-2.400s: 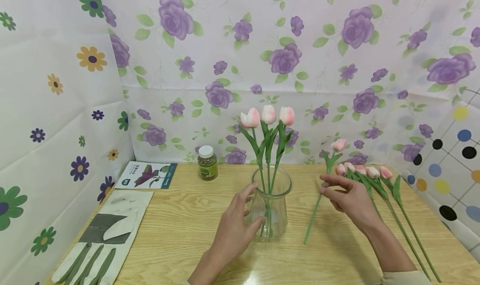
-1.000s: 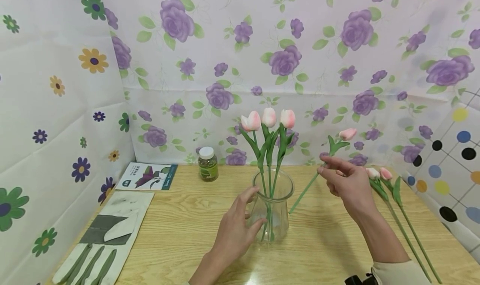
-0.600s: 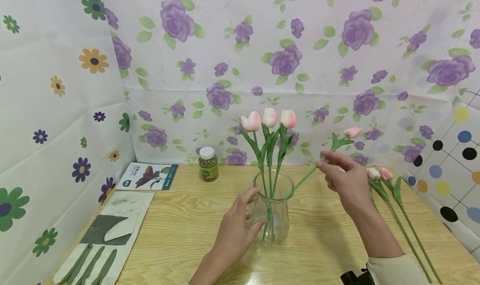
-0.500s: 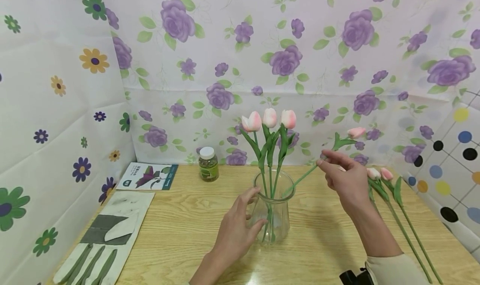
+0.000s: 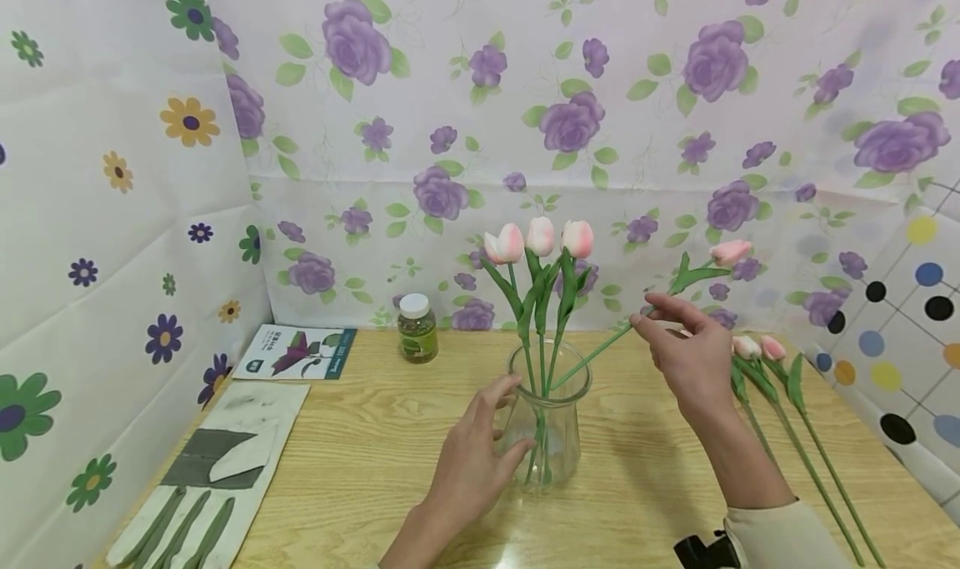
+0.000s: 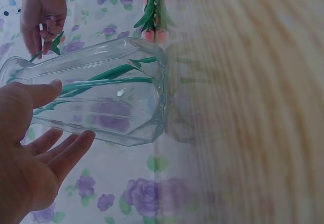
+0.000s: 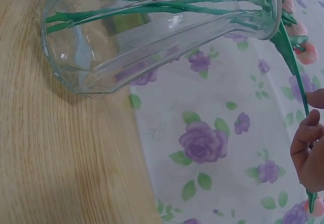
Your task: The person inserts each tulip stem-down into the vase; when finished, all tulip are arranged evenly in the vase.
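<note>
A clear glass vase (image 5: 562, 444) stands upright on the wooden table, with three pink-and-white tulips (image 5: 540, 237) in it. My left hand (image 5: 477, 448) holds the vase from its left side, thumb in front; in the left wrist view the thumb and fingers (image 6: 76, 150) lie on opposite sides of the glass. My right hand (image 5: 693, 356) pinches another tulip (image 5: 731, 253) by its stem, right of the vase. That stem slants down to the left, its lower end inside the vase mouth. The right wrist view shows the stem crossing the vase rim (image 7: 277, 11).
Several loose tulips (image 5: 798, 436) lie on the right of the table (image 5: 360, 469), partly behind my right hand. A white-capped jar (image 5: 417, 336) stands behind left. Farther left lie a printed booklet (image 5: 296, 352) and a flat white-and-grey item (image 5: 217, 456) with green strips.
My right hand has tilted the tulip, bringing its lower stem end left from beside the vase, over the rim and into the mouth. The left hand stays at the vase.
</note>
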Tool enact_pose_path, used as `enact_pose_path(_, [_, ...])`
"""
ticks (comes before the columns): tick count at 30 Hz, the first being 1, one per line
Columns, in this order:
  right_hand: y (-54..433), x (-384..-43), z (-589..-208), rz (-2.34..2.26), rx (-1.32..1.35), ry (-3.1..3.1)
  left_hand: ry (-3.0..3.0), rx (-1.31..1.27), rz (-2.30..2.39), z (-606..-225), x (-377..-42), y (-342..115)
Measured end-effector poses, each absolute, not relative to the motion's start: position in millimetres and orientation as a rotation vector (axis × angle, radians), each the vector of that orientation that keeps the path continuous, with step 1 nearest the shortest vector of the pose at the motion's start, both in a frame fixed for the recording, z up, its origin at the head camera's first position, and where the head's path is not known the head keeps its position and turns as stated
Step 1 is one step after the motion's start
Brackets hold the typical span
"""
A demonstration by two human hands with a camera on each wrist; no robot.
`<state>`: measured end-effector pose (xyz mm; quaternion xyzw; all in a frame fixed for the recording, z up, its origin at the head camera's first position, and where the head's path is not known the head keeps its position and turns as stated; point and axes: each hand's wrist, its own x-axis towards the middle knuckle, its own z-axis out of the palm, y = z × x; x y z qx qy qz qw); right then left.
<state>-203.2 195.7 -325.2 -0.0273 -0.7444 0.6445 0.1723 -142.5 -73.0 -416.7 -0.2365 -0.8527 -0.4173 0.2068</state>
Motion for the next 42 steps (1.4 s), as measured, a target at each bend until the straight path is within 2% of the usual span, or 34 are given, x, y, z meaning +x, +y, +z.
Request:
enact_pose_path(16, [186.4, -201.3, -325.3, 1.632, 0.027, -2.131, -2.377, -0.659, -1.177, -417.5, -142.3, -73.0])
enact_pose_path(42, [157.7, -183.6, -320.7, 1.29, 0.382, -2.108, -2.363, -0.664, -1.179, -417.7, -142.1, -72.9])
